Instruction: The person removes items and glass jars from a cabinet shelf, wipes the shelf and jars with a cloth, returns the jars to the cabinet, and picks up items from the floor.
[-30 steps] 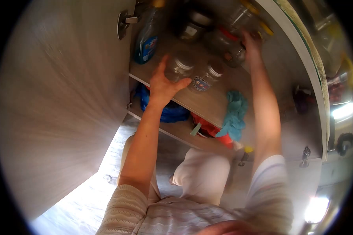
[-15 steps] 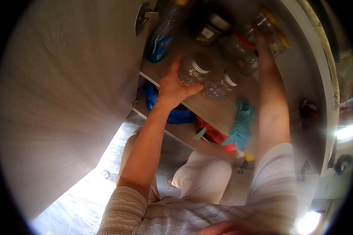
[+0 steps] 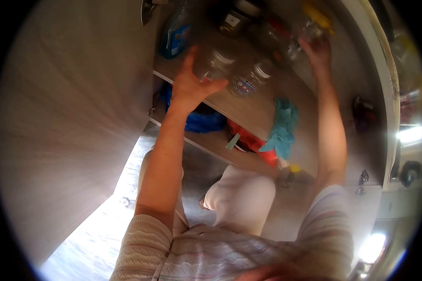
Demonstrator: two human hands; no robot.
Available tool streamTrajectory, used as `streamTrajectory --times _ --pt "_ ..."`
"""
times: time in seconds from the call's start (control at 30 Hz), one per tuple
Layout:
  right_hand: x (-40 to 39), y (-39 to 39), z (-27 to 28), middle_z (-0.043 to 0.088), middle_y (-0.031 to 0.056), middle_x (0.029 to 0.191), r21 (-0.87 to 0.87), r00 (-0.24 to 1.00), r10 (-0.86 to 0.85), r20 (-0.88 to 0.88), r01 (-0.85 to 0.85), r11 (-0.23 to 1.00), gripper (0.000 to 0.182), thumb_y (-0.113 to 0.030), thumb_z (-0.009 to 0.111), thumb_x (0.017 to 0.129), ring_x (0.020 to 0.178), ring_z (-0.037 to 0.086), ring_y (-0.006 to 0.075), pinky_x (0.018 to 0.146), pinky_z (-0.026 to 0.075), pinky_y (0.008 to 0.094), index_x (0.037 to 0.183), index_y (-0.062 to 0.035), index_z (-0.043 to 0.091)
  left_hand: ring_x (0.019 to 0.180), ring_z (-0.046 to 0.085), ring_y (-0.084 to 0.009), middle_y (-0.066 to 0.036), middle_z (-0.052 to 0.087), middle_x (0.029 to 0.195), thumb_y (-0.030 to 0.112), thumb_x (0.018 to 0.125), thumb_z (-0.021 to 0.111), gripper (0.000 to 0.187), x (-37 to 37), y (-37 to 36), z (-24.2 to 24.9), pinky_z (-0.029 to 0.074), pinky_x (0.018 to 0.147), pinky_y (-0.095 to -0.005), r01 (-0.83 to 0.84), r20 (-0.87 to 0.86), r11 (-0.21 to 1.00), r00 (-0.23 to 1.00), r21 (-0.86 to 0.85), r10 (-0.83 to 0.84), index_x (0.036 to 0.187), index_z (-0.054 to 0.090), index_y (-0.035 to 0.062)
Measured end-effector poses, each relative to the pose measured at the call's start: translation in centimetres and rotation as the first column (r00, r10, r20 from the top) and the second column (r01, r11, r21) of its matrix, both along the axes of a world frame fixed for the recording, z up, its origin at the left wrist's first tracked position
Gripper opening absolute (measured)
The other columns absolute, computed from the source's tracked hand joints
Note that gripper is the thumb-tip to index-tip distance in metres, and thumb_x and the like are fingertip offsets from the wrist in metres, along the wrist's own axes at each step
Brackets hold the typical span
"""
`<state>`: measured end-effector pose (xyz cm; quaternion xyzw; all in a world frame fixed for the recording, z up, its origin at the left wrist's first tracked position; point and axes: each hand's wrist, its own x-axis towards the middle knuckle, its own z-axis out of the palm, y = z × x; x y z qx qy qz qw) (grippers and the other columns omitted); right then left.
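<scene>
My left hand (image 3: 191, 89) is open beside a clear glass jar (image 3: 215, 68) with a silver lid, thumb and fingers spread around its near side; contact cannot be made out. A smaller silver-lidded jar (image 3: 255, 77) with a blue round label stands to its right. At the back right of the shelf, my right hand (image 3: 320, 54) is closed on a clear glass jar (image 3: 312, 30) with a yellow lid. Its fingers are partly hidden and blurred. Just left of it is a blurred red-lidded jar (image 3: 273, 33).
A blue-liquid bottle (image 3: 174, 40) and a dark-lidded jar (image 3: 237, 18) stand on the shelf (image 3: 267, 112). A teal cloth (image 3: 283, 129) hangs over its edge. Below lie a blue bag (image 3: 204, 121) and a red item (image 3: 251, 140). The cabinet door (image 3: 75, 117) is open at left.
The view has shifted, so the shelf items sit higher and further left. My right hand has turned, and the yellow-lidded jar shows above its fingers. My left hand keeps its spread beside the silver-lidded jar.
</scene>
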<state>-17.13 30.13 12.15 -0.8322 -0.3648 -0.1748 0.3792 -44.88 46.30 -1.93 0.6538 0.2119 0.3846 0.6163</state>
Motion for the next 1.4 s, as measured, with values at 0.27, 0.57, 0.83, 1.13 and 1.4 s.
streamTrajectory --times 0.27,0.57,0.83,1.13,1.4 --pt "-0.5 -12.2 -11.0 0.054 0.0093 0.115 0.135 0.948 -0.175 -0.265 0.216 0.967 0.083 -0.026 0.080 0.068 0.103 0.053 0.0173 0.087 0.043 0.0288 0.132 -0.0001 0.033 0.121 0.043 -0.0255 -0.018 0.044 0.132 0.024 0.056 0.083 0.094 -0.1 -0.5 -0.1 0.041 0.096 -0.0326 -0.060 0.063 0.996 0.996 -0.060 0.064 0.134 0.036 0.0005" --pt "-0.2 -17.2 -10.8 0.052 0.0110 0.113 -0.184 0.849 -0.197 -0.490 0.120 0.976 0.065 -0.028 0.073 0.075 0.102 0.051 0.0176 0.086 0.041 0.0300 0.122 -0.0006 0.038 0.122 0.043 -0.0268 -0.018 0.044 0.133 0.024 0.057 0.081 0.091 -0.4 -0.4 -0.1 0.039 0.098 -0.0334 -0.055 0.097 0.997 0.993 -0.061 0.061 0.133 0.038 0.0001" --pt "-5.0 -13.4 -3.9 0.066 0.0093 0.082 -0.628 0.954 -0.134 -0.268 -0.068 0.775 0.034 -0.030 0.066 0.080 0.079 0.060 0.0140 0.072 0.048 0.0279 0.095 0.0004 0.065 0.124 0.040 -0.0270 -0.018 0.043 0.134 0.023 0.059 0.077 0.085 -0.2 0.1 -0.4 0.034 0.102 -0.0343 -0.065 0.048 0.997 0.997 -0.043 0.067 0.133 0.040 0.0015" --pt "9.5 10.5 -2.1 0.060 0.0130 0.109 -0.525 0.966 -0.033 0.255 0.167 0.834 0.050 -0.039 0.055 0.088 0.098 0.058 0.0274 0.078 0.049 0.0348 0.123 -0.0042 0.048 0.122 0.042 -0.0297 -0.019 0.043 0.132 0.020 0.059 0.072 0.083 0.4 0.0 -0.7 0.036 0.100 -0.0349 -0.068 -0.013 0.996 0.998 0.063 0.069 0.133 0.039 0.0042" --pt "9.5 12.1 -2.1 0.059 0.0206 0.107 -0.541 0.997 0.072 -0.025 -0.074 0.838 0.043 -0.025 0.063 0.083 0.096 0.057 0.0216 0.078 0.046 0.0344 0.114 0.0040 0.056 0.123 0.042 -0.0304 -0.019 0.043 0.132 0.026 0.058 0.077 0.088 0.8 0.6 -0.7 0.037 0.100 -0.0357 -0.058 -0.018 0.997 0.998 0.043 0.059 0.134 0.038 0.0048"
